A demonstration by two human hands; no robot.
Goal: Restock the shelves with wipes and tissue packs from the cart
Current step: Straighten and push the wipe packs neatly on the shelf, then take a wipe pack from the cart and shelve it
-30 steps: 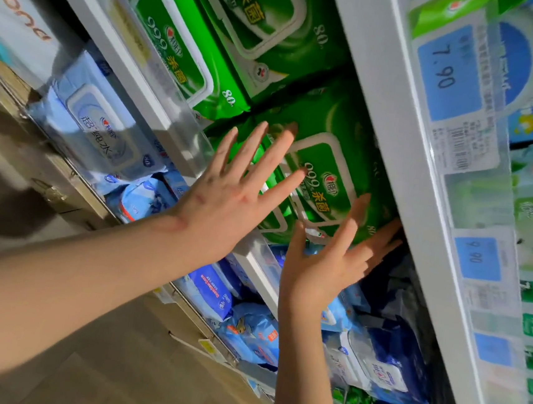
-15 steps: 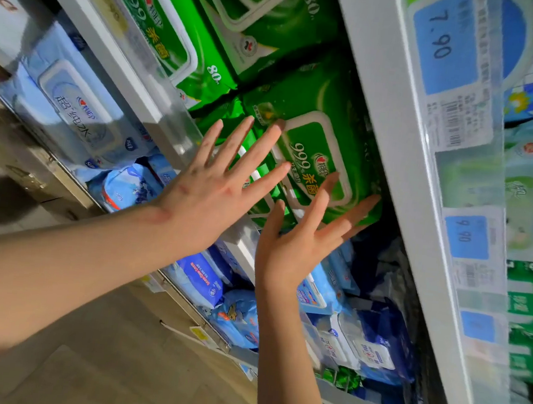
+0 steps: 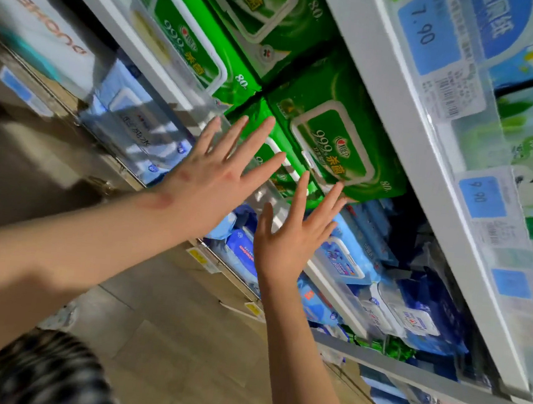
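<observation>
Green wipes packs fill a shelf compartment; the nearest green pack (image 3: 335,146) lies flat-faced toward me with a white-rimmed lid. My left hand (image 3: 218,177) is spread flat, fingers apart, just in front of the lower green pack (image 3: 264,156). My right hand (image 3: 291,233) is also spread, fingertips near the bottom edge of the nearest green pack, holding nothing. More green packs (image 3: 189,41) sit above. Blue wipes packs (image 3: 347,261) lie on the shelf below.
White shelf rails (image 3: 406,124) carry blue price tags reading 7.90 (image 3: 421,31) and 9.90 (image 3: 480,196). Light blue packs (image 3: 135,130) fill the left compartment. Tissue packs (image 3: 532,129) stand at right. Wood-look floor (image 3: 180,340) lies below; a patterned sleeve (image 3: 47,373) shows at bottom left.
Both hands have drawn back slightly from the green pack, fingers still spread. The right fingertips have slipped from the pack's face to its lower edge.
</observation>
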